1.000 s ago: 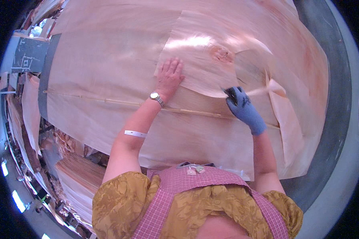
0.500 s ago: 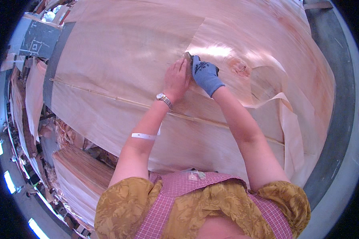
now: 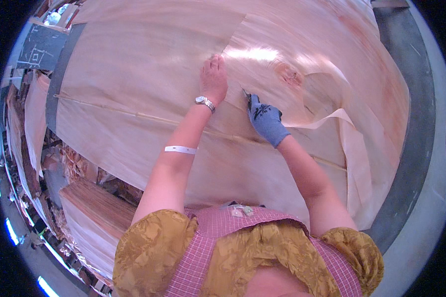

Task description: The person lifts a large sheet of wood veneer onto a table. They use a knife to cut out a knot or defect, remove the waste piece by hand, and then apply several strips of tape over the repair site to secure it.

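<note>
My bare left hand (image 3: pixel 214 79), with a watch at the wrist, lies on a thin pale wood veneer sheet (image 3: pixel 148 64), its fingertips at the sheet's right edge. The fingers are stretched out with nothing in them. To its right and nearer me, my right hand (image 3: pixel 267 122) wears a blue glove and is closed on a small knife (image 3: pixel 246 94). The knife's thin tip points away from me, just above the veneer; whether it touches cannot be told. A reddish knot (image 3: pixel 288 74) shows in the veneer beyond the glove.
A thin bamboo stick (image 3: pixel 134 114) lies crosswise over the veneer. Curled loose veneer strip (image 3: pixel 353 148) rises at the right. Dark table edges (image 3: pixel 404 163) border the work. At the lower left stands a veneer stack (image 3: pixel 96 203); scraps (image 3: pixel 77 166) lie beside it.
The knife and my right hand have come away from my left hand, toward me and slightly right. My left hand has shifted slightly farther off along the veneer edge.
</note>
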{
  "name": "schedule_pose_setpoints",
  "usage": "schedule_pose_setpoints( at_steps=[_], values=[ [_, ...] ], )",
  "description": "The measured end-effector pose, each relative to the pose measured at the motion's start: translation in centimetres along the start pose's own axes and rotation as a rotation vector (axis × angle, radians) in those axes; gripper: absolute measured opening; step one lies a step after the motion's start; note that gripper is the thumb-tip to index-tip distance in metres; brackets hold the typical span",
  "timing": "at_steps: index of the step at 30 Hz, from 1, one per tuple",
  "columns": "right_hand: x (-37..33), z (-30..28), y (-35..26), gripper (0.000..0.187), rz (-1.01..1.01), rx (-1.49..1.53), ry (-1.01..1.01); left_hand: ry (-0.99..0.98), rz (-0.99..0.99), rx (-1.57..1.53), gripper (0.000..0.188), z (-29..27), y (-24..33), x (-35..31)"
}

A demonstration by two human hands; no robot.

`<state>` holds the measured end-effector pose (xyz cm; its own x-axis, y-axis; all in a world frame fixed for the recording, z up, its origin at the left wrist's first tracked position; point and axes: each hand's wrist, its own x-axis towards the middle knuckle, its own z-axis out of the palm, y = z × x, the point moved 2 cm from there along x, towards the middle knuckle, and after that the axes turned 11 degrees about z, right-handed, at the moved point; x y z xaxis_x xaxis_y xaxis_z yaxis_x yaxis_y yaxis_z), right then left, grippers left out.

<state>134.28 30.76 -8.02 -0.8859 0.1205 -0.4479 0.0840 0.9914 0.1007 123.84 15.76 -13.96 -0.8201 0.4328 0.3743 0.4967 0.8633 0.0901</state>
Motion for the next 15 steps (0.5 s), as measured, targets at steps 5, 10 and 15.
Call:
schedule_pose_setpoints(
  at_steps=[5,10,15],
  values=[
    [-0.6,2.5,1.5,0.024,-0.034,0.063,0.112,-0.103,0.021,-0.127,0.046,0.0,4.6,0.5],
    [-4.3,4.2,7.3,0.024,-0.115,0.116,0.007,-0.005,-0.006,-0.05,0.048,0.3,5.6,-0.8],
    [-6.4,4.2,16.0,0.022,-0.274,0.078,0.011,0.02,0.01,-0.057,0.047,0.4,5.9,-1.1]
  ],
)
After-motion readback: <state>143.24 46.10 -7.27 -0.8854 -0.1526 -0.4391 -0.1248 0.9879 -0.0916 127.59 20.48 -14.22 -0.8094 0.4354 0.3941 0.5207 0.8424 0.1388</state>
